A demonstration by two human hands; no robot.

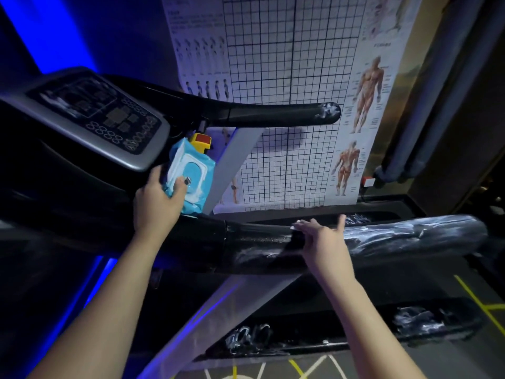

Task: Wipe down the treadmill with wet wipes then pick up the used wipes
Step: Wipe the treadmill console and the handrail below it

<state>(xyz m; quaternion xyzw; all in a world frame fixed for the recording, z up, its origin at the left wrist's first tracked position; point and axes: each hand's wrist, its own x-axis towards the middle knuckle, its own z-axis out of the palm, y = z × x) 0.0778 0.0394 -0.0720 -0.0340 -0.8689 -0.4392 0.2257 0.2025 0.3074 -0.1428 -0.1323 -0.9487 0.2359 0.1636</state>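
A black treadmill fills the view, with its grey console (93,116) at upper left. My left hand (158,198) grips a light blue pack of wet wipes (191,173) just below the console, thumb on its lid. My right hand (325,242) lies on the near handrail (410,236), fingers straight and spread over the bar. A small pale bit shows at its fingertips; I cannot tell if it is a wipe. The rail is wrapped in shiny plastic film.
The far handrail (273,114) runs across the middle. A yellow and red safety stop (201,140) sits under the console. Anatomy and grid posters (287,77) cover the wall behind. The side rail (355,335) lies below, with yellow floor lines (475,299) at right.
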